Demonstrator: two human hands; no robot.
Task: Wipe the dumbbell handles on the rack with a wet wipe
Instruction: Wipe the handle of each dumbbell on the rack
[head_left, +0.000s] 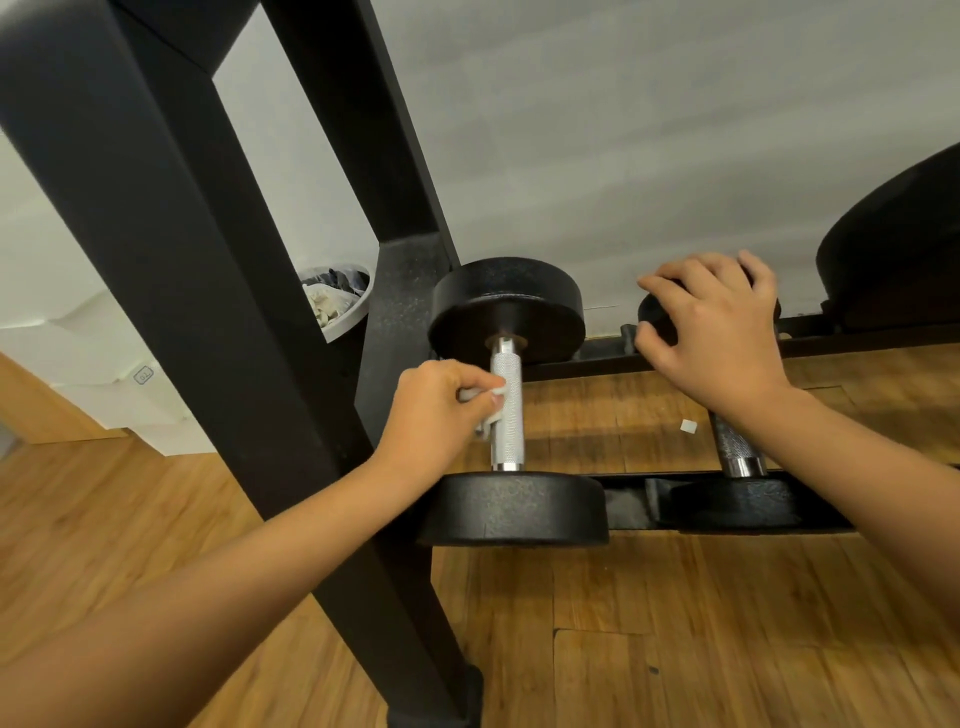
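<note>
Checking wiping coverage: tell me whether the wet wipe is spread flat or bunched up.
Bunched up. The wet wipe is crumpled in the left hand, pressed against the silver handle, not wrapped round it.

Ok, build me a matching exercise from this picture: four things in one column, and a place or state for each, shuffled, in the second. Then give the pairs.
Column 1
1. wet wipe
2. right hand
3. white bin
4. white scrap

Column 2
A. lying on the wooden floor
B. gripping the far head of the smaller dumbbell
C. pinched by the left hand against the silver knurled handle
D. behind the black rack upright, holding crumpled material

Pairs: 1-C, 2-B, 3-D, 4-A
</note>
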